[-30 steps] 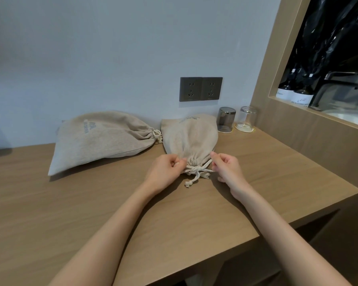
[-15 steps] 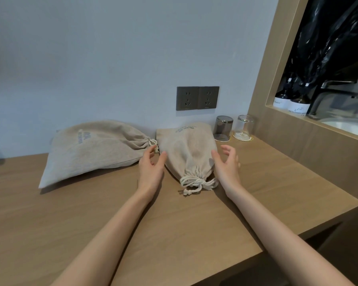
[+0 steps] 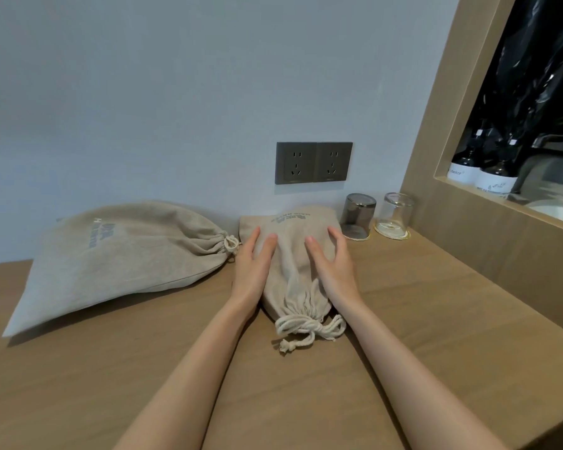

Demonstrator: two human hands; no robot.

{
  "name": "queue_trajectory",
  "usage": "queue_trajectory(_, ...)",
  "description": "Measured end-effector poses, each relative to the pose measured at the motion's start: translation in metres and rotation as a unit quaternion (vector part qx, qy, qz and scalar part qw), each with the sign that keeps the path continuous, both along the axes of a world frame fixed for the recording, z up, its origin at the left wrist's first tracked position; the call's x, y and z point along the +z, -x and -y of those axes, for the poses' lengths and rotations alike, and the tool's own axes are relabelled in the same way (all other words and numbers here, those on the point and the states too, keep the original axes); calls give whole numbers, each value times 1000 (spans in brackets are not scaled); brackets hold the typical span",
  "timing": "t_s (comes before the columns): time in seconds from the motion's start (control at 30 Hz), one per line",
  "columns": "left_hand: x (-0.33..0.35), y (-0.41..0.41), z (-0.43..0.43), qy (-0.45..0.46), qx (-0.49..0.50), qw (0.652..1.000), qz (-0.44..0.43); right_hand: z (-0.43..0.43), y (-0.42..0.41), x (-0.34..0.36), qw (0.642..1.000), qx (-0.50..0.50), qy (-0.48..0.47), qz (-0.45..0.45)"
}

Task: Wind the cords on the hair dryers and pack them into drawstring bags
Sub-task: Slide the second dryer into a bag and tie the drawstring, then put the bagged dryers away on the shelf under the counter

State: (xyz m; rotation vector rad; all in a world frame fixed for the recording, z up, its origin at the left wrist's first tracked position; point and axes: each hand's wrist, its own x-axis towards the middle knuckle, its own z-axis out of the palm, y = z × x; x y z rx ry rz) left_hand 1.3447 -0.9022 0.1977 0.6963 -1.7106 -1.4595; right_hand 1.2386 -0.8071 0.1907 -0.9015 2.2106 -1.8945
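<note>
Small drawstring bag [image 3: 291, 254] is laid on the desk [image 3: 436, 303] at frame centre. Its long axis runs from the tied cord [image 3: 306, 328] at the lower end up toward the wall. Left grip [image 3: 252, 267] is rested flat on its left flank, right grip [image 3: 330, 266] on its right, fingers straight, nothing clasped. Neither is nearer. Second bag [image 3: 121, 254] is seen closed at left. Packing is judged done.

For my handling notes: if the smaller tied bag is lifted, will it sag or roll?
Likely to sag: the smaller bag is soft cloth, gathered in folds at its knotted cord. It bulges, so probably heavier than empty cloth. Rolling seems unlikely; it lies settled under the flat left hand and right hand.
</note>
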Motion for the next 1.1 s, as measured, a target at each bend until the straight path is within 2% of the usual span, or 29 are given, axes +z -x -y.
queue_trajectory(0.2, 3, -2, 5, -31, -51, 998, 9, -1, -1, 2, 999, 27, -2, 28)
queue_trajectory(0.57, 6, -18, -5, -58, -37, 998, -11, -10, -2, 10, 994, 34, 29, 101)
queue_trajectory(0.7, 8, -26, -13, -72, -37, 996, -22, -15, -9, 9, 995, 36, 26, 93)
queue_trajectory(0.93, 20, -52, -37, -70, -44, 995, -51, -35, -37, 18, 995, 33, 73, 55)
queue_trajectory(1.03, 28, -63, -50, -98, -52, 990, -84, -48, -51, 23, 994, 31, 100, 35)
queue_trajectory(1.1, 35, -72, -60, -69, -52, 992, -88, -59, -60, 27, 993, 30, 115, 19)
